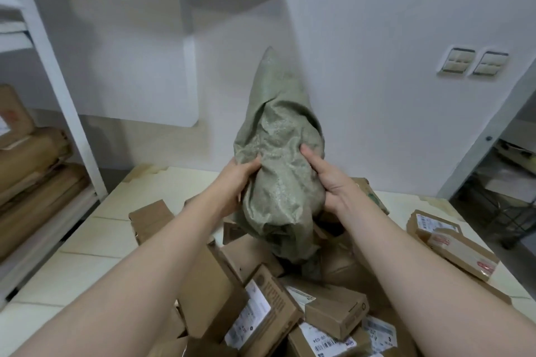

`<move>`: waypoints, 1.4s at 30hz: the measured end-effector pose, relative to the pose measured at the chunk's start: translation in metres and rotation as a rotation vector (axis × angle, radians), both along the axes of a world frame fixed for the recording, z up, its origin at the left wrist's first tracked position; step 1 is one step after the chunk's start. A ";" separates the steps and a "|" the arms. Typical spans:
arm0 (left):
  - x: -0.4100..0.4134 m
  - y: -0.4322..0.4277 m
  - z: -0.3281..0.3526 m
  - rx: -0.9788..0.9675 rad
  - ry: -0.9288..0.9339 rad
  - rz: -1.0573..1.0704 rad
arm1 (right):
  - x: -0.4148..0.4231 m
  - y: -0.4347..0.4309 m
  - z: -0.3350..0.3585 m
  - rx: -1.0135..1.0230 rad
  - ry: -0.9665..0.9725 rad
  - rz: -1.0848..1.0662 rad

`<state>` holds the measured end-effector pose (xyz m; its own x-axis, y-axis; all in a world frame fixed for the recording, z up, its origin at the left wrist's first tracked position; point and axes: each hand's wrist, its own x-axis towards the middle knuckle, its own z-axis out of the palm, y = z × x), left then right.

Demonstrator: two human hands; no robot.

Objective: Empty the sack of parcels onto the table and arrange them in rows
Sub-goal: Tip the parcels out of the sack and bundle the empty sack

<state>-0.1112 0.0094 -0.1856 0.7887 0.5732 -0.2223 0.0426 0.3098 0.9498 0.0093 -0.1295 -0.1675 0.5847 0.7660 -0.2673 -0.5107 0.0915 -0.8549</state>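
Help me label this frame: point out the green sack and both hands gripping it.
green woven sack [279, 159]: head view, crumpled middle of the fabric.
left hand [233, 185]: head view, back of the hand.
right hand [333, 188]: head view, back of the hand.

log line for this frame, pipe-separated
phase: emptying | sack: upended above parcels, slack | left hand: grips sack | right hand: grips sack | parcels: heaped on table, no rows yet

The scene is viewed from head height, forward and down, close behind the left hand [233, 182] and right hand [335, 187].
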 end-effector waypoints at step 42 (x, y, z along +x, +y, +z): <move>-0.080 0.002 -0.018 -0.237 -0.213 0.456 | -0.051 0.082 -0.041 -0.133 -0.104 -0.005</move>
